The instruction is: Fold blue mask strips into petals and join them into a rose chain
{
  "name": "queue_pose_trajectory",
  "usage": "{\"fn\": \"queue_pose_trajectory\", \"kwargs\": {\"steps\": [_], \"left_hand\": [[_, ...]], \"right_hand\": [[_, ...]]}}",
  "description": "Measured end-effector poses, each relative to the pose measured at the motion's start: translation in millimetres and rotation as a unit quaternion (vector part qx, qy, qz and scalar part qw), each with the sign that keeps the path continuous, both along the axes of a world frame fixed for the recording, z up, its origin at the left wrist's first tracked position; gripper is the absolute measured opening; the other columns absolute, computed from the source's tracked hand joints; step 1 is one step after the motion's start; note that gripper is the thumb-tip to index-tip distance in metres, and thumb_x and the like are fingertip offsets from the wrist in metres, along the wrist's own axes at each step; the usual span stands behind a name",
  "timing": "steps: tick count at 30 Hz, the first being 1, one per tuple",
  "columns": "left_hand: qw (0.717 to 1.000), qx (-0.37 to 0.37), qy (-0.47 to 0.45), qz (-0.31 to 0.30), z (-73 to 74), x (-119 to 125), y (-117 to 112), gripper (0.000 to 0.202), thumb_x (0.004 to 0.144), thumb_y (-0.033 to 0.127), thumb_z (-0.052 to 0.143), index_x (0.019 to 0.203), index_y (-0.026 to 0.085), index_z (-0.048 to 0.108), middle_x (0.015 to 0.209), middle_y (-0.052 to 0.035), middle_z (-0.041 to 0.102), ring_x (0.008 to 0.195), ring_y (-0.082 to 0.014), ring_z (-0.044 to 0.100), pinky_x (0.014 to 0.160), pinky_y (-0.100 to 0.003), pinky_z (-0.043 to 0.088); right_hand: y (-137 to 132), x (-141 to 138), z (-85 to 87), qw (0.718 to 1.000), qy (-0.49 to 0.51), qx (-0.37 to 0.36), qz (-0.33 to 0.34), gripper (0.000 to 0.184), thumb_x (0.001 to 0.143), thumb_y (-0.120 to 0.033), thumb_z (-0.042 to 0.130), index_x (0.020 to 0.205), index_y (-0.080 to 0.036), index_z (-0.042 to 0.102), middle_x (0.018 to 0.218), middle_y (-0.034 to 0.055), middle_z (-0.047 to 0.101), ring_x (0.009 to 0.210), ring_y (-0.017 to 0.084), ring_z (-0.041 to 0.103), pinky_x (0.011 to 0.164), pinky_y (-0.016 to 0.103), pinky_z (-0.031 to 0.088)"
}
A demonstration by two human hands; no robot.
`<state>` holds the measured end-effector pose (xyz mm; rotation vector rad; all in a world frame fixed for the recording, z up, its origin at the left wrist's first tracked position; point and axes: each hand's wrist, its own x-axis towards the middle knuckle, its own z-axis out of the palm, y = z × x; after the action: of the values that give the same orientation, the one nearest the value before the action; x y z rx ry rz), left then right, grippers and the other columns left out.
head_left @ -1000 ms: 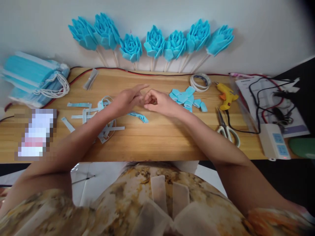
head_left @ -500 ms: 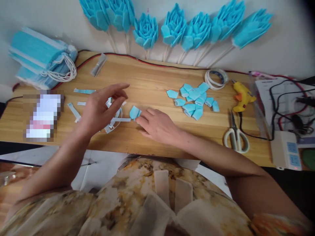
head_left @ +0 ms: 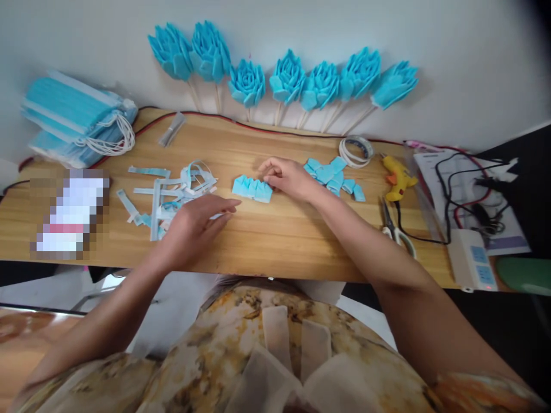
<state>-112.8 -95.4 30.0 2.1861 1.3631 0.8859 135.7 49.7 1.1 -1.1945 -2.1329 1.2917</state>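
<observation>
A blue piece of mask fabric (head_left: 252,189) with a zigzag upper edge lies flat on the table between my hands. My right hand (head_left: 287,176) hovers at its right end, with fingers curved and a gap between thumb and forefinger; whether they touch the fabric I cannot tell. Below and left of the piece, my left hand (head_left: 202,221) is open and holds nothing, its fingers stretched to the right. Under and beyond that hand lie cut white and blue strips and ear loops (head_left: 196,179). Several small blue fabric pieces (head_left: 333,169) are heaped past my right hand, which partly hides them.
Blue fabric flowers (head_left: 287,77) on sticks lean along the wall. Folded masks (head_left: 64,109) and a blurred phone (head_left: 73,209) are at left. Tape rolls (head_left: 356,152), a yellow glue gun (head_left: 398,176), scissors (head_left: 391,226) and a power strip (head_left: 472,261) with cables are at right.
My left hand has moved off the strips, down and right. My right hand has shifted up and right. The zigzag fabric now shows between them, where a small blue piece was partly covered. The view has tilted up.
</observation>
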Motion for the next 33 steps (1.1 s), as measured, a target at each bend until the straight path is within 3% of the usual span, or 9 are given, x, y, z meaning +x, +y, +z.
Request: {"fn": "queue_pose_trajectory", "kwargs": {"steps": [4, 6, 11, 19, 24, 28, 33], "left_hand": [[0.996, 0.061, 0.041, -0.056, -11.9, 12, -1, 0.028, 0.103, 0.026, 0.053, 0.118, 0.017, 0.075, 0.118, -0.0136, 0.078, 0.110, -0.0277, 0.073, 0.095, -0.045, 0.060], [0.992, 0.083, 0.057, -0.075, -15.9, 17, -2, 0.027, 0.103, 0.024, 0.054, 0.119, 0.017, 0.074, 0.126, -0.0153, 0.076, 0.117, -0.0293, 0.071, 0.099, -0.048, 0.059], [0.987, 0.101, 0.105, -0.064, -25.0, 23, 0, 0.025, 0.101, 0.023, 0.057, 0.119, 0.020, 0.074, 0.135, -0.0153, 0.071, 0.126, -0.0324, 0.066, 0.105, -0.054, 0.056], [0.979, 0.099, 0.167, -0.055, -32.6, 26, 5, 0.024, 0.100, 0.019, 0.055, 0.114, 0.012, 0.073, 0.130, -0.0195, 0.071, 0.123, -0.0374, 0.065, 0.103, -0.057, 0.054], [0.978, 0.105, 0.172, -0.055, -34.5, 27, 3, 0.022, 0.099, 0.017, 0.056, 0.112, 0.010, 0.073, 0.127, -0.0194, 0.072, 0.121, -0.0377, 0.065, 0.104, -0.056, 0.054], [0.982, 0.130, 0.135, -0.033, -31.6, 25, 0, 0.020, 0.099, 0.016, 0.058, 0.112, 0.012, 0.072, 0.129, -0.0182, 0.073, 0.117, -0.0347, 0.068, 0.099, -0.052, 0.057], [0.980, 0.175, 0.097, -0.026, -25.6, 35, 2, 0.018, 0.098, 0.015, 0.059, 0.109, 0.011, 0.073, 0.121, -0.0180, 0.075, 0.111, -0.0331, 0.071, 0.094, -0.050, 0.059]], "right_hand": [[-12, 4, 14.6, 0.984, -0.100, 0.147, 0.006, 0.028, 0.094, -0.015, 0.052, 0.114, -0.021, 0.070, 0.104, 0.0059, 0.078, 0.094, 0.021, 0.071, 0.084, 0.034, 0.048], [-17, 3, 23.7, 0.981, -0.098, 0.167, 0.001, 0.034, 0.096, -0.015, 0.047, 0.123, -0.021, 0.068, 0.110, 0.0068, 0.079, 0.099, 0.022, 0.071, 0.088, 0.035, 0.048], [-20, -10, 26.5, 0.989, -0.038, 0.131, 0.053, 0.038, 0.098, -0.014, 0.043, 0.129, -0.020, 0.066, 0.109, 0.0046, 0.079, 0.093, 0.017, 0.071, 0.087, 0.031, 0.049], [-8, -44, -0.3, 0.987, -0.029, 0.112, 0.109, 0.043, 0.096, -0.007, 0.039, 0.130, -0.017, 0.064, 0.109, 0.0044, 0.077, 0.088, 0.013, 0.069, 0.085, 0.026, 0.049], [2, -30, 8.5, 0.993, 0.025, 0.099, 0.055, 0.045, 0.096, -0.006, 0.034, 0.130, -0.014, 0.061, 0.107, 0.0066, 0.076, 0.084, 0.012, 0.069, 0.078, 0.025, 0.051], [-8, -10, 20.2, 0.992, 0.028, 0.113, 0.053, 0.042, 0.096, -0.008, 0.037, 0.128, -0.015, 0.063, 0.099, 0.0044, 0.078, 0.084, 0.013, 0.070, 0.081, 0.026, 0.051], [-22, -10, 10.2, 0.989, -0.014, 0.115, 0.088, 0.046, 0.091, -0.003, 0.040, 0.127, -0.018, 0.064, 0.096, 0.0015, 0.079, 0.083, 0.013, 0.069, 0.080, 0.026, 0.050]]}}
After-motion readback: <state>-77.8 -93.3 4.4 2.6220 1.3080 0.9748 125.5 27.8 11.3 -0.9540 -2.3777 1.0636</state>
